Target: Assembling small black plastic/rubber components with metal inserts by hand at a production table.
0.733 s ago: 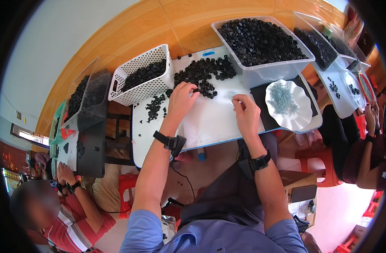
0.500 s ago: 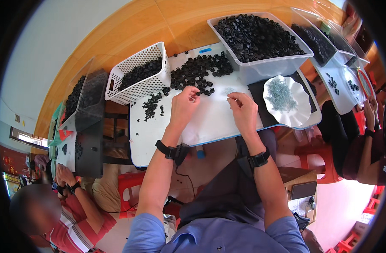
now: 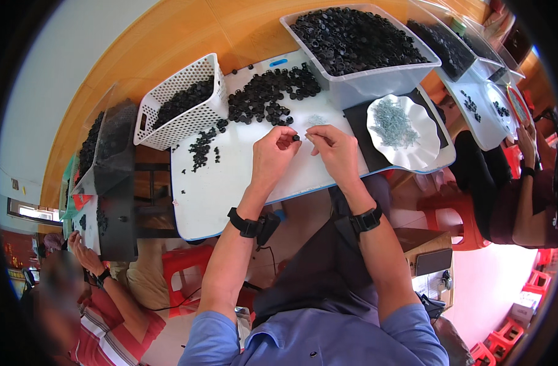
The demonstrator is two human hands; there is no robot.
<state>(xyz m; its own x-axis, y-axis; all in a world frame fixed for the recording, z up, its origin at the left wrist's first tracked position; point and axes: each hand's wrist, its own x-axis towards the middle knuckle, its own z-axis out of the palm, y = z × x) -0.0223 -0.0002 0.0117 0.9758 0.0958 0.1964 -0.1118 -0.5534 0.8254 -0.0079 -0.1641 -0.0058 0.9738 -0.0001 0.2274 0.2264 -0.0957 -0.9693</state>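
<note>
A small round black cap-like part (image 3: 296, 138) sits between the thumb and fingers of my left hand (image 3: 273, 157). My right hand (image 3: 338, 152) is pinched close beside it; whatever is in its fingertips is too small to make out. Both hands are over the white tabletop (image 3: 208, 210). Beyond them lies a heap of similar black parts (image 3: 260, 100), with smaller black pieces (image 3: 201, 149) scattered to its left. A few thin, pale bits (image 3: 316, 119) lie just past my right hand. A scalloped white plate (image 3: 430, 141) to the right holds a pile of thin, pale greenish pieces (image 3: 396, 122).
A perforated white basket (image 3: 196, 122) of black parts stands at the left back. A large translucent bin (image 3: 376, 85) full of black rings is at the right back. A dark mat (image 3: 361, 134) lies under the plate. Other people work at tables on both sides.
My right hand has come left and my left hand slightly right, so their fingertips now almost meet. The black part stays in my left hand. The whole view has shifted a little.
</note>
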